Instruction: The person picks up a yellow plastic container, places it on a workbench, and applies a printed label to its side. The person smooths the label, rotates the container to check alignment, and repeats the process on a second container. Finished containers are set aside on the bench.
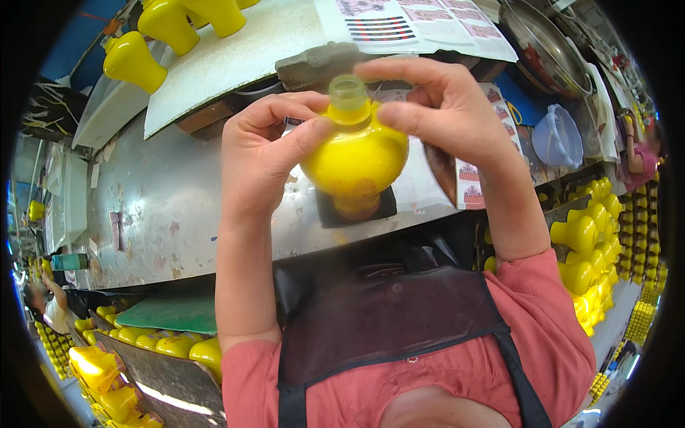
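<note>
A glossy yellow bottle point(354, 160) with a rounded body and a clear, pale neck point(347, 93) stands upright on a dark square pad point(385, 205) before me. My left hand point(267, 139) is closed against its left shoulder, the thumb pressing the front and the forefinger bent toward the neck. Between that thumb and forefinger shows a small dark strip point(293, 120); whether it is held, I cannot tell. At the right shoulder rests the thumb of my right hand point(446, 100), slightly blurred. Its forefinger stretches over beside the neck, apart from the thumb, and the other fingers are curled.
Several yellow bottles point(135, 63) stand on a white board point(214, 78) at the far left. Printed sheets point(399, 28) lie at the back, behind a grey block point(317, 64). A light-blue basket point(557, 135) and a large metal pan point(546, 43) are at right. Yellow bottles point(581, 232) crowd both sides.
</note>
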Motion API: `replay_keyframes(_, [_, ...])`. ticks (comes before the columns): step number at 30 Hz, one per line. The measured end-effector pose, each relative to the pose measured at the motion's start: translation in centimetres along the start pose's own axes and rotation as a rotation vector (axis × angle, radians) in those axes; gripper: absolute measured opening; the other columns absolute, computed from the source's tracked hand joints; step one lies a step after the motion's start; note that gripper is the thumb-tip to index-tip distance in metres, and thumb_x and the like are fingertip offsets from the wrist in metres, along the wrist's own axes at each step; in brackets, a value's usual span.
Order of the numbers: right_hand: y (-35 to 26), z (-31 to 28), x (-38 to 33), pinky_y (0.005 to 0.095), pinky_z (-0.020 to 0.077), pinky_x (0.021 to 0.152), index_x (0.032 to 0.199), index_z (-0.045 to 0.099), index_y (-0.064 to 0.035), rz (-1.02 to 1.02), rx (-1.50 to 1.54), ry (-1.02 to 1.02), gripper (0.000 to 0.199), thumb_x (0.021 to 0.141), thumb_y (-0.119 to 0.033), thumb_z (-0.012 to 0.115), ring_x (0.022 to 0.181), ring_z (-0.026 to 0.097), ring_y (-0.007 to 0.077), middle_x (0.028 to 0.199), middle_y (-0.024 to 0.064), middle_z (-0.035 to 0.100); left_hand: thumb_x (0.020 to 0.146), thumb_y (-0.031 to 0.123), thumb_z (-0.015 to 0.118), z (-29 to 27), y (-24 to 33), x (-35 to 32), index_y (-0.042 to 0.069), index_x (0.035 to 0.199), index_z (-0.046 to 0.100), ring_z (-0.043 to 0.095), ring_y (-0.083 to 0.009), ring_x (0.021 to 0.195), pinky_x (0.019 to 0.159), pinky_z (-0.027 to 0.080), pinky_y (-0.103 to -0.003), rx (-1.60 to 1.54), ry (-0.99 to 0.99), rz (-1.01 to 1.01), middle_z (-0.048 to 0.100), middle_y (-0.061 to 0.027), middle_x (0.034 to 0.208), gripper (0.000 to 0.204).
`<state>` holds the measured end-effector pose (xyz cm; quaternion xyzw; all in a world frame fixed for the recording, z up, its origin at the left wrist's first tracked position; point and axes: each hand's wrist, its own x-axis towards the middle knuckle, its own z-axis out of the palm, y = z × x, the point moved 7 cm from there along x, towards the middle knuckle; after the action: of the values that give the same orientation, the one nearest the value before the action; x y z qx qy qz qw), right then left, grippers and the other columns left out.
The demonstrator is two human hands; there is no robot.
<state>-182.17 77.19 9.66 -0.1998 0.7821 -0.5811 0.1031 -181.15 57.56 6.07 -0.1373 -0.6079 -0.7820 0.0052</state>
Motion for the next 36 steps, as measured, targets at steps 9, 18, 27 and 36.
replay_keyframes(9, [0.0,0.3,0.6,0.0282,0.0533,0.079,0.106,0.074,0.0039,-0.015,-0.11,0.02,0.035,0.081,-0.019,0.081,0.088,0.068,0.0136,0.097,0.0115,0.074,0.084,0.001,0.079,0.1,0.1,-0.3,-0.001,0.09,0.073,0.067,-0.0135,0.095,0.088,0.054,-0.029,0.001,-0.011,-0.024,0.075,-0.0106,0.108,0.009])
replay_keyframes(18, [0.0,0.7,0.1,0.0243,0.034,0.052,0.103,0.077,-0.0025,-0.051,-0.12,0.054,0.029,0.079,-0.019,0.082,0.059,0.044,0.0033,0.07,-0.0035,0.057,0.082,0.002,0.077,-0.6,0.5,-0.2,-0.001,0.092,0.074,0.066,-0.0152,0.099,0.092,0.053,-0.031,0.026,-0.066,-0.016,0.074,-0.0105,0.11,0.011])
replay_keyframes(27, [-0.3,0.8,-0.2,0.0233,0.0293,0.051,0.104,0.077,-0.004,-0.053,-0.139,0.05,0.029,0.079,-0.018,0.083,0.057,0.039,0.0016,0.065,-0.0065,0.05,0.084,0.004,0.075,-1.0,0.3,0.7,-0.003,0.093,0.076,0.067,-0.0146,0.097,0.091,0.053,-0.03,0.009,-0.183,-0.082,0.074,-0.0101,0.108,0.011])
replay_keyframes(36, [-0.9,1.2,-0.7,0.0199,0.0294,0.05,0.104,0.078,-0.0063,-0.065,-0.09,0.024,0.023,0.083,-0.016,0.081,0.056,0.041,-0.0015,0.069,-0.0072,0.056,0.084,0.005,0.075,-0.4,0.7,1.8,-0.003,0.095,0.076,0.067,-0.0128,0.094,0.089,0.052,-0.028,0.066,-0.313,-0.15,0.074,-0.0071,0.101,0.013])
